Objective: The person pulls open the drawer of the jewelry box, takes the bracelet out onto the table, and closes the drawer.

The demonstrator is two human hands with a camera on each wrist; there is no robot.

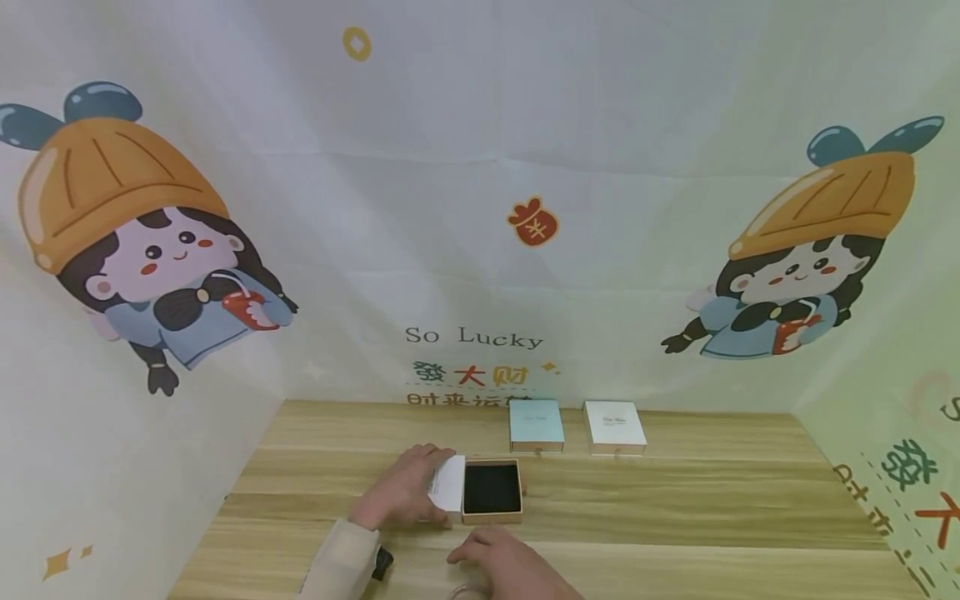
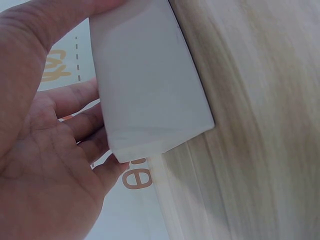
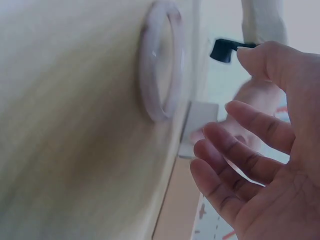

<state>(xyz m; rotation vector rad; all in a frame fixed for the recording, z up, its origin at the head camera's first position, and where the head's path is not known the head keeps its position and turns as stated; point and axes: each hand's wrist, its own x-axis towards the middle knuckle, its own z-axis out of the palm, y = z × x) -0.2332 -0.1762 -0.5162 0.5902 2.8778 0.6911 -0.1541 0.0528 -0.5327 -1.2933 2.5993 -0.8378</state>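
At the frame's lower centre, a left hand (image 1: pixel 405 487) grips a white box cover (image 1: pixel 449 483) adjoining a black-lined tray (image 1: pixel 492 518) on a counter (image 1: pixel 712 500), while a right hand (image 1: pixel 510 562), fingers relaxed and released, is near a pale bangle (image 1: pixel 468 590) at bottom.

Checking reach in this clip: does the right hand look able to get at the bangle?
Probably yes: the right hand holds nothing and is close by, and nothing shows between it and the bangle on the table.
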